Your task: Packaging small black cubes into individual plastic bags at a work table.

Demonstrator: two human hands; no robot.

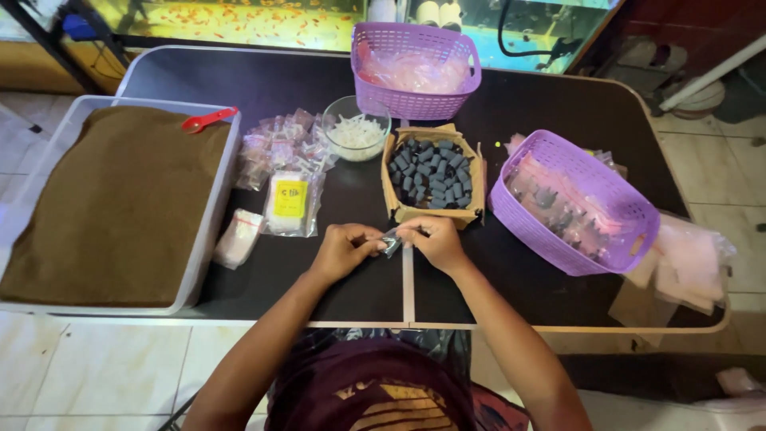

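Both hands' fingers (pixel 373 242) (knuckles up) pinch a small clear bag (pixel 390 240).

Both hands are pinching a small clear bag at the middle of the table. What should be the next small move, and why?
Probably press the bag's open edge shut. Both the left hand and the right hand pinch the small clear bag between the fingertips, and something dark seems to be inside it already, like the dark pieces in the cardboard box just behind. Whether its mouth is sealed cannot be told.
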